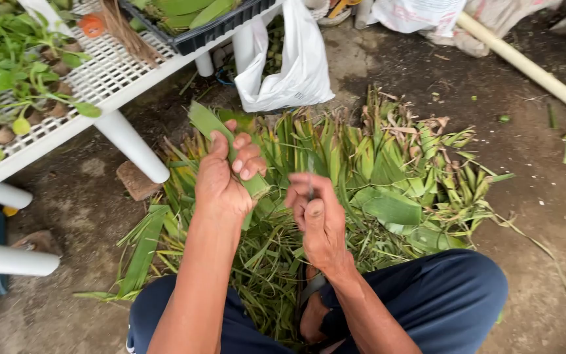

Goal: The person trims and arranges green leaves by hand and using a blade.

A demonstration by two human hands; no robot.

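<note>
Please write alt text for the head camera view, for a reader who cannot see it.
A seated person's left hand grips a long green leaf strip while the right hand holds a thin blade beside it, above a heap of cut green leaves on a dirt floor. A white slatted bench with potted plants and a white plastic bag stand behind.

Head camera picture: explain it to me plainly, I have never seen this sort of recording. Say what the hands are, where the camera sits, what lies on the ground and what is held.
There is no machine here. A person wears the camera on the head, so you look down at their own two bare hands. The left hand grips a long green leaf. The right hand closes its fingers on a thin blade, hard to make out. A pile of cut leaves lies on the dirt ground. A white rack of potted plants stands at left, with a white plastic bag beside it.
</note>
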